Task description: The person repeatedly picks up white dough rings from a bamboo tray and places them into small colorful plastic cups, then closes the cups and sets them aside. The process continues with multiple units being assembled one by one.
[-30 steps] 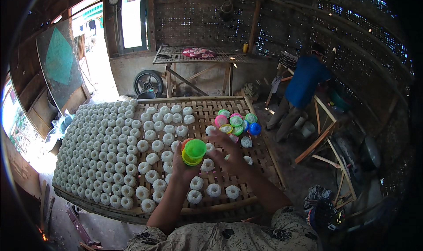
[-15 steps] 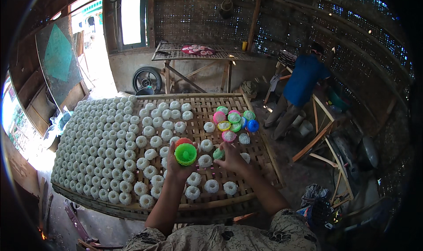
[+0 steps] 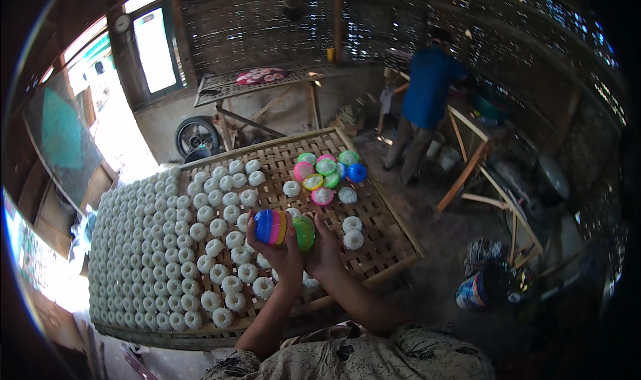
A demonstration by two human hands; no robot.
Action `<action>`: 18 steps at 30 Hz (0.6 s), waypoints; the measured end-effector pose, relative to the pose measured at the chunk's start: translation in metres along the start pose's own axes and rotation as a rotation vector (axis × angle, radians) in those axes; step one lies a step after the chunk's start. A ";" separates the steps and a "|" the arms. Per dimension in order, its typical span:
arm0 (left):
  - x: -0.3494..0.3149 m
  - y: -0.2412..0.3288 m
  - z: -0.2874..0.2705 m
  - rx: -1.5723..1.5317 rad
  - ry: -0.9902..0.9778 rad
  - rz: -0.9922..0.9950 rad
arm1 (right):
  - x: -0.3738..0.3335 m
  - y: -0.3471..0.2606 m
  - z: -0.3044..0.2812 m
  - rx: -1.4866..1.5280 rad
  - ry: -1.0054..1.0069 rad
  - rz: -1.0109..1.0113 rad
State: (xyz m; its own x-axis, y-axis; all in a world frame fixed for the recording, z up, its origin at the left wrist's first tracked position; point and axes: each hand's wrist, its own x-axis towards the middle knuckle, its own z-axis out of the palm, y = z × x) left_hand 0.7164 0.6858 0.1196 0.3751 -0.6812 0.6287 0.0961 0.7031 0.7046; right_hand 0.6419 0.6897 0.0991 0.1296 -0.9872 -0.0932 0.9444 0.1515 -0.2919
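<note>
My left hand (image 3: 286, 263) is wrapped round a sideways stack of small plastic molds (image 3: 270, 226) in blue, pink, orange and yellow. Against the right end of that stack is a green mold (image 3: 305, 233), gripped by my right hand (image 3: 323, 252). The two hands are close together above a woven bamboo tray (image 3: 390, 263). White grainy rings (image 3: 246, 272) lie on the tray beneath and around them. Beyond my hands sits a cluster of colored molds with white grains in them, among them a pink mold (image 3: 322, 196) and a blue mold (image 3: 357, 173).
Dense rows of white rings (image 3: 143, 246) cover the tray's left side. Behind stands a slatted table (image 3: 214, 90) with a red plate (image 3: 260, 76). A person in a blue shirt (image 3: 427, 86) works at a bench on the right. A tire (image 3: 197, 136) leans against the wall.
My right hand has come up from the tray to the stack with the green mold. The stack has tipped from facing up to lying sideways. The whole view has turned and tilted.
</note>
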 end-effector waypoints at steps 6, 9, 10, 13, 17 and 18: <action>-0.022 0.004 0.008 0.360 -0.475 0.207 | -0.030 -0.040 -0.003 0.120 0.071 -0.164; -0.038 0.030 0.030 0.257 -0.754 0.059 | -0.051 -0.062 -0.024 0.139 0.033 -0.172; -0.041 0.037 0.036 0.223 -0.808 0.099 | -0.063 -0.071 -0.026 0.153 0.006 -0.173; -0.052 0.050 0.052 0.175 -0.977 0.220 | -0.090 -0.091 -0.046 0.248 -0.261 -0.152; -0.076 0.056 0.072 0.268 -1.153 0.415 | -0.131 -0.093 -0.036 0.221 0.139 -0.413; -0.082 0.061 0.079 0.275 -1.209 0.473 | -0.143 -0.097 -0.038 0.254 0.145 -0.459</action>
State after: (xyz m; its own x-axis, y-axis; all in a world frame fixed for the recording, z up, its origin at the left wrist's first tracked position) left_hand 0.6190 0.7685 0.1372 -0.7445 -0.2358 0.6245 -0.0584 0.9550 0.2910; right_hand 0.5198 0.8183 0.1044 -0.3392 -0.9294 -0.1458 0.9398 -0.3279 -0.0963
